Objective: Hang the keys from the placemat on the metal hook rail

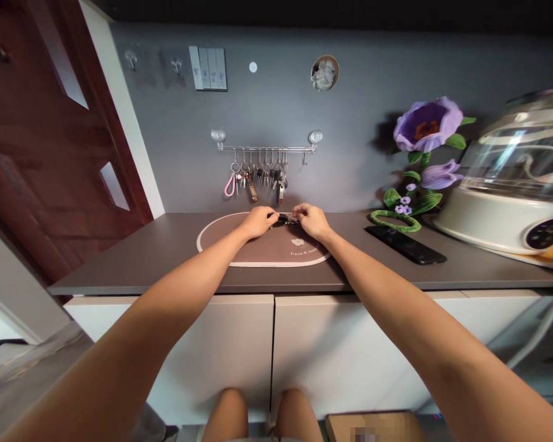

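A small bunch of keys, with a dark body and shiny metal parts, is held low above the brown oval mat. My left hand is closed on its dark left end, thumb and fingers together. At the other end, my right hand pinches the metal part with its fingertips. My fingers partly hide the bunch, so its exact shape is unclear. On the wall just behind, more keys hang in a row from a metal hook rail.
To the right on the counter lies a black phone. Beyond it stand a purple flower decoration and a white appliance with a clear cover. A switch panel is on the wall. Below are white cabinet doors and a cardboard box.
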A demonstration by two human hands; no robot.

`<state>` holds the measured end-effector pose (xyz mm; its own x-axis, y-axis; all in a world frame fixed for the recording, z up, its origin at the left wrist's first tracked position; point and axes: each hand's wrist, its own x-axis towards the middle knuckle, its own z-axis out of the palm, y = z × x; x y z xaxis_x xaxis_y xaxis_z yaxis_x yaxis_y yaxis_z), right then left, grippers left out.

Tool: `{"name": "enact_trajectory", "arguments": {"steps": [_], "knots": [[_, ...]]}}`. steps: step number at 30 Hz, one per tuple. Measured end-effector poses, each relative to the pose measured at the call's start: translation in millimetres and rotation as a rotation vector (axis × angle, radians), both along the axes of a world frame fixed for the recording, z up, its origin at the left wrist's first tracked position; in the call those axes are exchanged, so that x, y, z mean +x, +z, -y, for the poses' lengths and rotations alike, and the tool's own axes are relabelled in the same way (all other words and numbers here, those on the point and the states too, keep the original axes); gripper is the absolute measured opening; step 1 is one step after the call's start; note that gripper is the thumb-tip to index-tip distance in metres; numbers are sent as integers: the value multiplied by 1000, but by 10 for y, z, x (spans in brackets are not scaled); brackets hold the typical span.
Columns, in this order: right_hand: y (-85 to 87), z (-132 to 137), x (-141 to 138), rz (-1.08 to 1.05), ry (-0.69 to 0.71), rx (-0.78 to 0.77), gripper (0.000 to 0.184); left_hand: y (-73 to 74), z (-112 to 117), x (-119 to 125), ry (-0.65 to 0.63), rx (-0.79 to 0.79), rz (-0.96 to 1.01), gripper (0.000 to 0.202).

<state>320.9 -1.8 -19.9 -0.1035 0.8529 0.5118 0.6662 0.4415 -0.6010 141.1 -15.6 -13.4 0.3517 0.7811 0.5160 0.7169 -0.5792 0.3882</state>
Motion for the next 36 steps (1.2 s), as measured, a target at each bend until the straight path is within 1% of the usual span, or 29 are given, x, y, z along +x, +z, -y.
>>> {"name": "enact_trajectory", "arguments": {"steps": [2, 5, 8, 13, 17, 20, 23, 30, 33, 36], "knots": [[-5, -6, 1, -11, 3, 6, 27, 10, -3, 3, -8, -62, 108, 31], [-4, -2, 1, -23, 11, 28, 24, 20, -15, 15, 3, -188, 344, 29], [8, 18, -3, -22, 17, 51, 25, 32, -37, 24, -2, -275, 576, 27], [39, 73, -21, -23, 56, 70, 24, 71, -53, 20, -124, -416, 936, 22], [72, 132, -44, -60, 96, 85, 21, 96, -55, 5, -174, -468, 1146, 19], [83, 156, -60, -130, 144, 50, 19, 104, -67, -9, -195, -499, 1256, 17], [68, 135, -67, -221, 207, 11, 21, 112, -75, -20, -233, -535, 1324, 16], [27, 65, -69, -331, 323, 39, 26, 144, -64, -28, -321, -594, 1420, 15], [56, 77, -75, -365, 352, 29, 28, 155, -72, -43, -320, -609, 1453, 17], [94, 87, -72, -418, 371, 29, 29, 160, -88, -58, -292, -614, 1473, 17]]}}
